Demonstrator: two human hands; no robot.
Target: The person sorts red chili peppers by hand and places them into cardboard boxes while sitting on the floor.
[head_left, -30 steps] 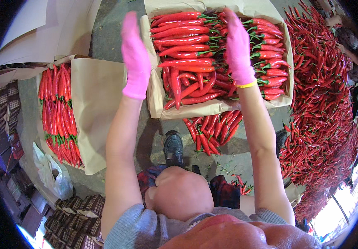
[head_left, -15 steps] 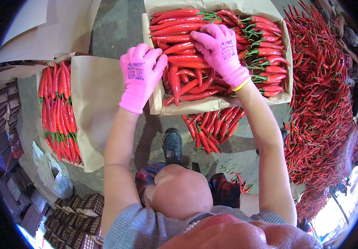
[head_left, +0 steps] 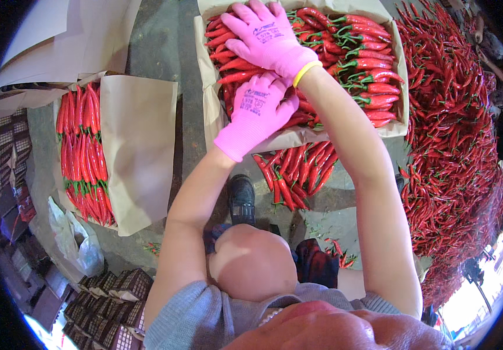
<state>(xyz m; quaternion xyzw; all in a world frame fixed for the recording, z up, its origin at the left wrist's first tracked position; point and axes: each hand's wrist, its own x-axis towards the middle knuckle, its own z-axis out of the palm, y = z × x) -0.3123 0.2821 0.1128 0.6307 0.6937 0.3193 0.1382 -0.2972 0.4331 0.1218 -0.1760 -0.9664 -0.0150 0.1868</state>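
Red chili peppers (head_left: 374, 63) with green stems lie in rows inside a paper-lined box (head_left: 315, 137) in front of me. My right hand (head_left: 269, 38), in a pink glove, rests palm down on the peppers at the box's far left, fingers stretched out and apart. Just nearer lies my left hand (head_left: 256, 114), also pink-gloved, over peppers in the near left part, its fingers extended and slightly bent. No pepper is visibly gripped in either hand; what lies beneath the palms is hidden.
A second paper-lined box with rows of peppers (head_left: 82, 154) stands at the left, its paper flap (head_left: 146, 157) folded outward. A huge heap of loose peppers (head_left: 455, 169) covers the right side. More peppers (head_left: 298, 175) lie below the near box edge. A plastic bag (head_left: 88, 254) sits lower left.
My right hand has moved left and away from me, flattening onto the peppers. My left hand has come right and nearer, off the far-left rows and onto the near-left peppers.
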